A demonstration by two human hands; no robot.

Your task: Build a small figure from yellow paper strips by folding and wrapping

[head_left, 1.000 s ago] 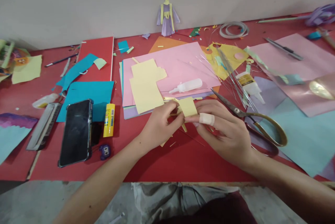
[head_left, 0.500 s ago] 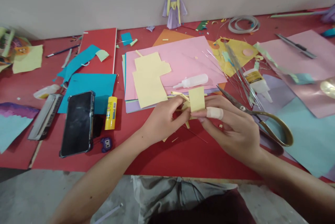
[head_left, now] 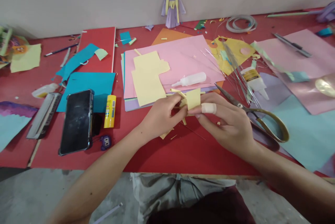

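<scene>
Pale yellow paper occupies both hands, which I follow from afar through the head camera. On the right hand (head_left: 229, 126), I have the fingertips pinched at the lower edge of a small yellow square (head_left: 193, 99), which stands tilted up above them; white tape (head_left: 208, 108) wraps one finger. My left hand (head_left: 162, 116) is curled with thumb and fingers together, gripping narrow yellow strips (head_left: 178, 92) that poke out beyond the knuckles. Whether the left thumb also presses the square I cannot tell, as the pieces overlap there.

Both hands work over the red tabletop (head_left: 188, 159), just on the near side of a pink sheet (head_left: 180, 51). On that sheet I see a larger yellow cutout (head_left: 149, 87) and a white nozzle bottle (head_left: 193, 79) lying on its side. Scissors (head_left: 240, 106) lie just beside the right hand, blades closed. Left of the left hand are a glue stick (head_left: 110, 111) and a phone (head_left: 76, 122).
</scene>
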